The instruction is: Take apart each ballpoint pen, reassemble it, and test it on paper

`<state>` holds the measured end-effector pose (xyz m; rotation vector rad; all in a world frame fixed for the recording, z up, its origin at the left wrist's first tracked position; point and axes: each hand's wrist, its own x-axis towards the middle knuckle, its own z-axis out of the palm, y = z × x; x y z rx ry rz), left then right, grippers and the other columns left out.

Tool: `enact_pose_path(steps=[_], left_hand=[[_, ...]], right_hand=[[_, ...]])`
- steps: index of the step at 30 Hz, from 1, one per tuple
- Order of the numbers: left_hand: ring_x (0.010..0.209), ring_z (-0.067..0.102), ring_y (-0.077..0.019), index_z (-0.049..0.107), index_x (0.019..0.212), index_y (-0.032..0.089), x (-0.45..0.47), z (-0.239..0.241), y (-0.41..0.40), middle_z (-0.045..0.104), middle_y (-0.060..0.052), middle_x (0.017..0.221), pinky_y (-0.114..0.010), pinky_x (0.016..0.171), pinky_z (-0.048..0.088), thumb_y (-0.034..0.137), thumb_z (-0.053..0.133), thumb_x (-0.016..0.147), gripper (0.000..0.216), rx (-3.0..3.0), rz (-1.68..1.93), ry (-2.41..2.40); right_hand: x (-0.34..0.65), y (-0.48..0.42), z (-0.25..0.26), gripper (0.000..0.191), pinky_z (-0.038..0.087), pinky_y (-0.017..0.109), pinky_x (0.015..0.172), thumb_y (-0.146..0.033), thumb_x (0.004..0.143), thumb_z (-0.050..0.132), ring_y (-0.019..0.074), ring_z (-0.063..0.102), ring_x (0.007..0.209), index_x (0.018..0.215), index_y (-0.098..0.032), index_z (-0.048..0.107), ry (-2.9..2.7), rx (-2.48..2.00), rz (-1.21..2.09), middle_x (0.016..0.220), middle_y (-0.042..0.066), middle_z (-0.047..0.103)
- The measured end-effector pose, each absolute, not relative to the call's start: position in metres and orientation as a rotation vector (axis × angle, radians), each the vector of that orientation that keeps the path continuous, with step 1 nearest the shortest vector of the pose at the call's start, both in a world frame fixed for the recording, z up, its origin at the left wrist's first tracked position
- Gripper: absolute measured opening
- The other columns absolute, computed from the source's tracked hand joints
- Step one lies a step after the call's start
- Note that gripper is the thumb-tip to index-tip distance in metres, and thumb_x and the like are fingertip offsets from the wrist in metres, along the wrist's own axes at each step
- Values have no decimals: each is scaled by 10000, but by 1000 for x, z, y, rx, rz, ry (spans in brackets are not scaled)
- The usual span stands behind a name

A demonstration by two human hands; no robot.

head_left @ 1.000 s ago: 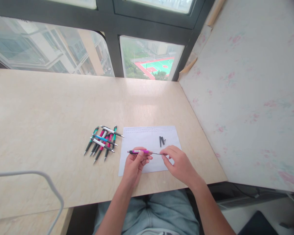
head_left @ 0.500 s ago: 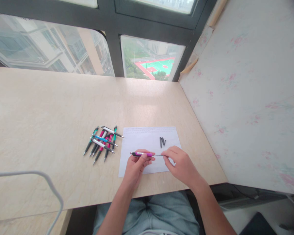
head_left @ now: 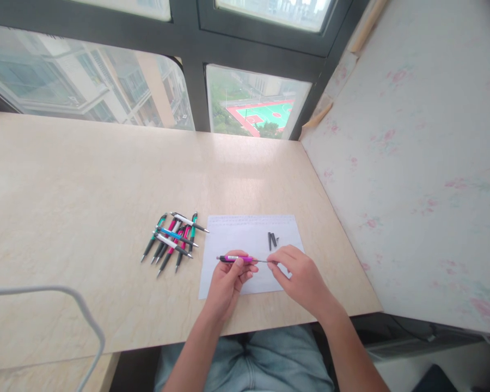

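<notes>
A purple pen barrel [head_left: 245,259] with a black clicker end lies level across the fingers of my left hand [head_left: 227,280], gripped between thumb and fingers. From its right end a thin refill [head_left: 262,261] sticks out. My right hand [head_left: 302,276] pinches the far end of that refill, whose tip is hidden by the fingertips. Both hands are above a white sheet of paper [head_left: 220,231]. Beyond my right hand, two short black pen grips [head_left: 271,240] rest on the sheet, with a small dark piece beside them.
Several click pens [head_left: 169,245] in white, blue, pink and green lie in a crossed pile left of the paper. A grey cable [head_left: 79,299] loops over the table's [head_left: 85,190] front left. A flowered wall [head_left: 412,190] bounds the right side, a window frame [head_left: 196,98] the back.
The view has tilted slightly, so the scene sits a little lower. Both hands keep nearly the same pose, still on the pen barrel and the refill.
</notes>
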<state>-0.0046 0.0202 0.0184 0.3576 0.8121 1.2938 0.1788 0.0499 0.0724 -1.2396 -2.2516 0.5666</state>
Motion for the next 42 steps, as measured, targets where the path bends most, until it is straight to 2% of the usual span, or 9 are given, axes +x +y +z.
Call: enact_pose_path(steps=[19, 29, 32, 36, 42], left_hand=[[791, 715, -154, 638, 958, 162, -4, 18, 20, 754, -99, 909, -201, 691, 535, 323, 723, 819, 230, 353, 1320, 790], [766, 704, -131, 639, 957, 176, -6, 16, 24, 750, -75, 893, -194, 672, 537, 325, 751, 791, 249, 214, 1430, 808], [772, 701, -127, 641, 967, 180, -7, 13, 25, 752, -79, 908, -189, 669, 535, 318, 755, 787, 254, 178, 1475, 817], [784, 698, -127, 639, 993, 188, -9, 11, 25, 751, -82, 934, -187, 664, 530, 319, 746, 796, 260, 172, 1517, 818], [787, 697, -133, 644, 988, 186, -9, 14, 25, 751, -84, 942, -195, 667, 531, 324, 751, 791, 264, 168, 1507, 826]], right_hand=[[178, 55, 75, 162, 476, 309, 750, -200, 950, 496, 181, 595, 821, 888, -198, 645, -2219, -1260, 572, 858, 51, 664], [192, 52, 78, 112, 460, 251, 608, -186, 900, 535, 144, 571, 715, 896, -211, 644, -2056, -1340, 624, 877, 33, 669], [193, 52, 61, 118, 441, 260, 589, -204, 892, 534, 153, 563, 696, 890, -206, 651, -2015, -1476, 536, 808, 29, 648], [179, 55, 33, 141, 441, 302, 687, -209, 878, 527, 188, 560, 743, 854, -199, 666, -2051, -1581, 321, 698, 25, 594], [157, 70, 18, 160, 406, 286, 655, -190, 879, 514, 201, 551, 757, 876, -199, 673, -2043, -1731, 167, 702, 33, 606]])
